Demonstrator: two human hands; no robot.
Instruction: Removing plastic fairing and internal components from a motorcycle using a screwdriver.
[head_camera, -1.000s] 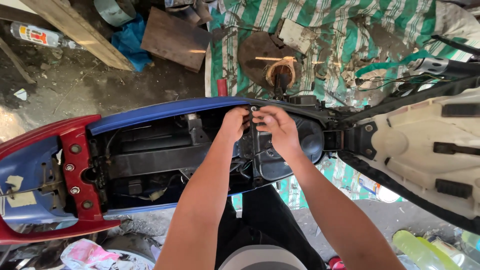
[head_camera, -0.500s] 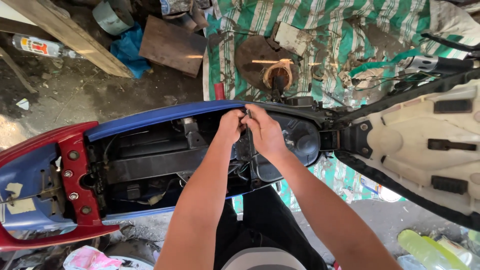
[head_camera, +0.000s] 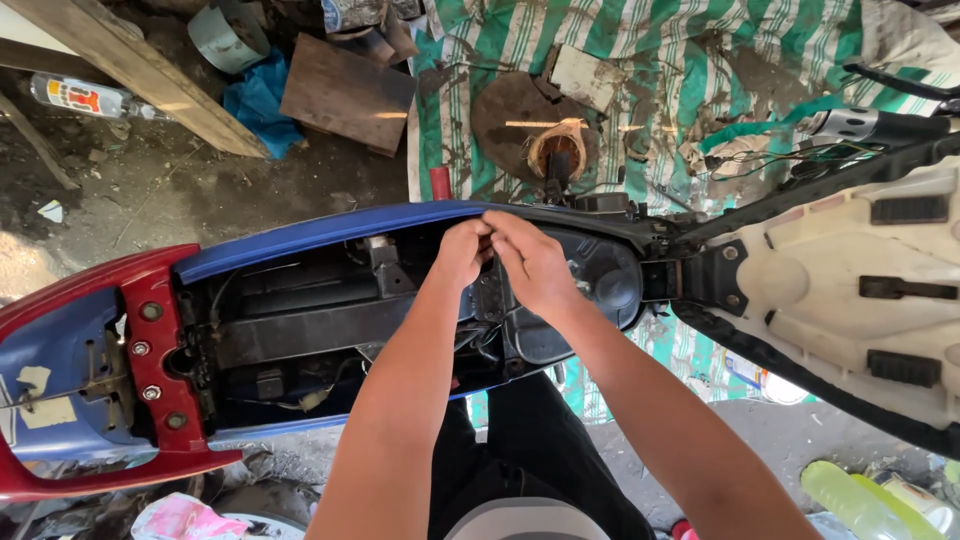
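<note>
On a dirt workshop floor beside a green striped tarp (head_camera: 640, 60), both hands, left hand (head_camera: 462, 252) and right hand (head_camera: 530, 262), pinch closed on something small, unidentifiable, at the blue side panel (head_camera: 320, 232) edge of the opened scooter, apparently mid-fastening, needing fine fingertip alignment next.

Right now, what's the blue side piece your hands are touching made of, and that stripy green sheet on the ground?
The blue side panel looks like glossy moulded plastic: smooth curved surface with a soft sheen. Both hands, left and right, meet at its upper edge. The green and white striped sheet looks like woven plastic tarpaulin or cloth, matte, wrinkled and stained with dirt; which one I can't tell.
</note>
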